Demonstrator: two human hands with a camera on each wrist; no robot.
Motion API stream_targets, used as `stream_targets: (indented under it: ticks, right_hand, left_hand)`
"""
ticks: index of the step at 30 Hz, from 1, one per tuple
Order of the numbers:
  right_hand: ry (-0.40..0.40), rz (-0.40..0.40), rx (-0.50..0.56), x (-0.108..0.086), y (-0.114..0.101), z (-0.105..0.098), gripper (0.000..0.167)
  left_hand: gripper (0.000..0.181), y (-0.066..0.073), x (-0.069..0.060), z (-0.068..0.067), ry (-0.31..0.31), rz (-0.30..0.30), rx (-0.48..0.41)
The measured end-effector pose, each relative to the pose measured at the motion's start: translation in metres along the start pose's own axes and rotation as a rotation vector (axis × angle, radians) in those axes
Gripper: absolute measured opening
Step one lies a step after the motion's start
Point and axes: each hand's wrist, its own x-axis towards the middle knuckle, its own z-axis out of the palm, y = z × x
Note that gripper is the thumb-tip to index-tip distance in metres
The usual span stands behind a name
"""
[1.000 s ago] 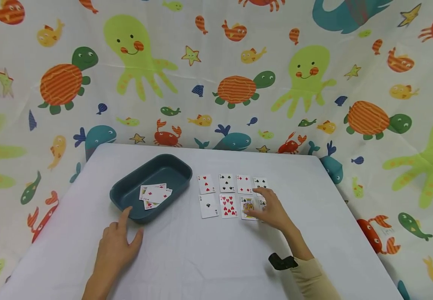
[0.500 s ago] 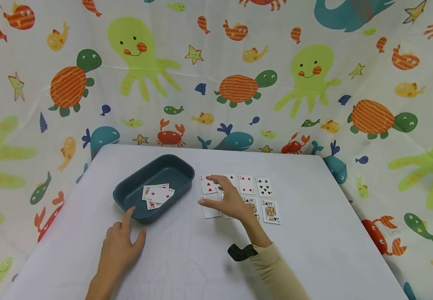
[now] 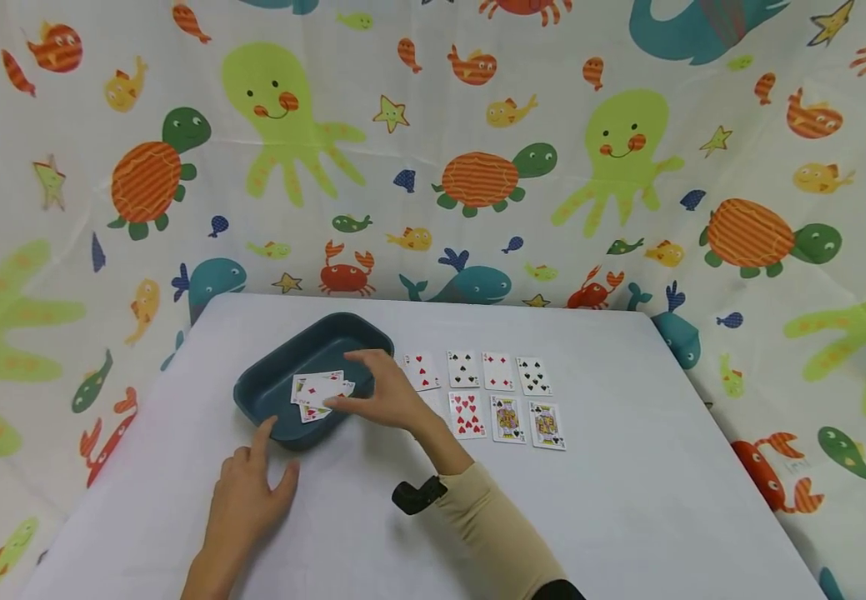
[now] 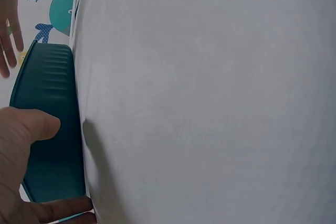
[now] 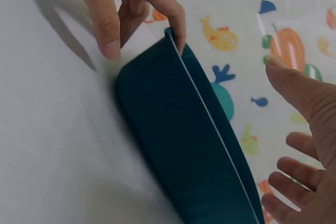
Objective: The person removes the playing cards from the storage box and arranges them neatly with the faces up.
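Note:
The left hand [image 3: 243,500] is at the near-left corner of a dark teal tray [image 3: 271,379]. Its index finger reaches over the rim, and the thumb stands apart outside the wall, as the right wrist view also shows. Over the tray's right side hovers the right hand [image 3: 383,392], thumb and fingers spread around an empty gap. Several playing cards [image 3: 318,390] lie overlapped on the tray's floor, a diamond card on top. Right of the tray, playing cards lie face up in two rows, including a ten of hearts [image 3: 467,416] and two kings [image 3: 508,419].
A white cloth covers the table [image 3: 628,467]. Behind it hangs a curtain [image 3: 417,108] printed with sea animals. In the upper row the leftmost heart card [image 3: 421,372] lies close to the tray's right end. The right forearm partly hides the lower row's left end.
The right hand has swept left from above the rightmost cards, across the rows, to above the tray. The left hand has stayed at the tray's corner. The head view has shifted slightly.

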Motion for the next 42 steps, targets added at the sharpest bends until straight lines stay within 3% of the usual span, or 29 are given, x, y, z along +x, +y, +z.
stream_targets:
  ticks: [5,13,16,22,34,42]
  right_hand:
    - [-0.065,0.028,-0.122,0.025,-0.012,0.015,0.078]
    - [-0.205,0.168,-0.516,0.062,-0.017,0.041,0.084]
    - [-0.247,0.217,-0.601,0.071,-0.012,0.048,0.084]
    - [-0.293,0.316,-0.610,0.076,-0.008,0.053,0.080]
    - [-0.259,0.373,-0.635,0.086,-0.007,0.061,0.075]
    - [-0.207,0.463,-0.639,0.090,-0.009,0.071,0.082]
  left_hand:
    - [0.078,-0.001,0.000,0.002,-0.004,0.005,-0.002]
    - [0.076,-0.002,-0.002,0.004,0.010,0.014,-0.022]
    - [0.076,-0.001,-0.003,0.005,0.012,0.016,-0.033]
    - [0.076,0.001,-0.002,0.004,0.001,0.011,-0.018]
    - [0.074,0.000,-0.002,0.000,0.047,0.025,-0.005]
    - [0.074,-0.001,-0.002,-0.001,0.069,0.027,-0.005]
